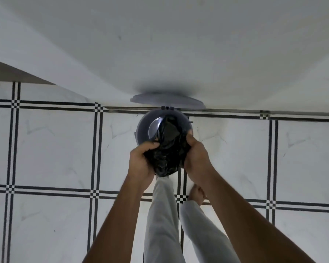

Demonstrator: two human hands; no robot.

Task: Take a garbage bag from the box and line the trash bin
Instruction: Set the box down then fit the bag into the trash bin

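1. Nearest me, my legs in pale trousers (163,221) and a bare foot (197,193) stand on the tiled floor (51,152), short of the trash bin (143,128).
2. Above the bin's near rim, my left hand (141,162) and right hand (196,158) each clutch the bunched black garbage bag (165,156); its far end hangs into the bin.
3. Beyond the bin, its open lid (167,100) leans on the white wall (160,44).

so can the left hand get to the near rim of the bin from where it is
Probably yes. The left hand grips the bunched black garbage bag directly above the near edge of the open trash bin. The lid is swung back against the wall, and only the bag itself lies between hand and rim.
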